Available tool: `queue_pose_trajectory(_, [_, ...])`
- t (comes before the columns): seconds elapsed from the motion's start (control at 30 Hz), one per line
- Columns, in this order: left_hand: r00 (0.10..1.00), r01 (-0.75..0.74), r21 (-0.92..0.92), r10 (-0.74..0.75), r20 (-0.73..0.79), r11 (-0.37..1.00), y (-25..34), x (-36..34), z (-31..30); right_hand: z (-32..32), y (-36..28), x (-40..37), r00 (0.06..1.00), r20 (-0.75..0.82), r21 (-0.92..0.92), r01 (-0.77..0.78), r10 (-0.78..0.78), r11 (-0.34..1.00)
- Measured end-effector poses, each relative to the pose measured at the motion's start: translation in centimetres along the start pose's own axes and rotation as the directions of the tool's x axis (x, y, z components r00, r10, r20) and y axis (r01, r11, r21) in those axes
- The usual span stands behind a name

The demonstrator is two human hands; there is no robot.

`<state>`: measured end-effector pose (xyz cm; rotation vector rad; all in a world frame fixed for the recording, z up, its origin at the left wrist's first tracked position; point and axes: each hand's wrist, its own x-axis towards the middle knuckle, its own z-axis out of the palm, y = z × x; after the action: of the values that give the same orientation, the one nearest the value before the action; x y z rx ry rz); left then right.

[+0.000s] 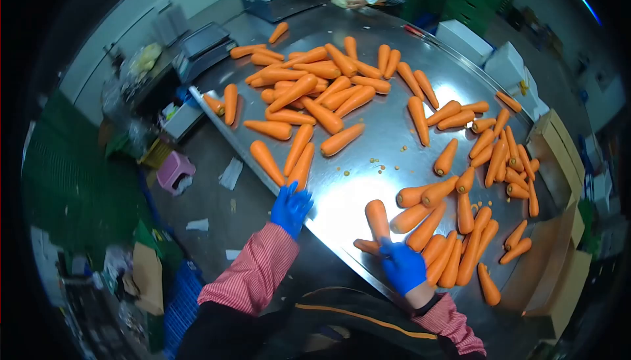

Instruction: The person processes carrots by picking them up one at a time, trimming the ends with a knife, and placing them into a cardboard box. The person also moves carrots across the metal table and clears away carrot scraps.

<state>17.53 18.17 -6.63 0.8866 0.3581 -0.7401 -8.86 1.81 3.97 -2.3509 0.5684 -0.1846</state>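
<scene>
A steel table (368, 138) carries many orange carrots. My left hand (290, 210), in a blue glove, is at the table's near left edge with its fingers stretched out. Its fingertips reach the lower end of a carrot (302, 167) in the left group. My right hand (402, 267), also gloved in blue, has its fingers closed at the narrow end of a carrot (377, 219). Another carrot (367, 246) lies partly behind that hand. Just right of it, a row of carrots (451, 263) lies side by side. The undersides of both hands are hidden.
A large carrot pile (315, 90) lies toward the far left. An open cardboard box (555, 281) stands along the right edge. Beyond the table's far end, a co-worker's hands (358, 0) hold something pale. A scale (205, 41) and a pink stool (175, 171) are at left.
</scene>
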Motion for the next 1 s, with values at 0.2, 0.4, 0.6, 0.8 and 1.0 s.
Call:
queue_pose_trajectory(0.2, [0.848,0.096,-0.067,-0.116,-0.517,0.993,-5.1,-12.5,-19.1,7.9,-1.5,-3.0,0.876,0.357,0.074,0.32,-0.325,0.944])
queue_pose_trajectory(0.4, [0.703,0.054,-0.178,-0.164,-0.692,0.983,-4.4,-17.8,-33.0,14.4,-3.8,-4.3,0.8,0.476,0.115,0.355,-0.366,0.928])
queue_pose_trajectory(0.6, [0.687,0.353,-0.208,-0.403,-0.605,0.912,-3.7,-14.7,-48.4,20.3,-4.6,-2.1,0.709,0.694,-0.108,0.272,-0.124,0.956])
queue_pose_trajectory(0.8, [0.738,0.376,0.375,-0.029,-0.675,0.847,-4.8,-5.6,-65.1,32.3,-5.8,0.0,0.639,0.731,-0.313,0.0,0.241,0.95])
queue_pose_trajectory(1.0, [0.794,0.275,0.514,0.11,-0.598,0.812,-6.1,6.2,-70.8,42.6,-6.7,2.0,0.376,0.759,-0.45,-0.287,0.532,0.846])
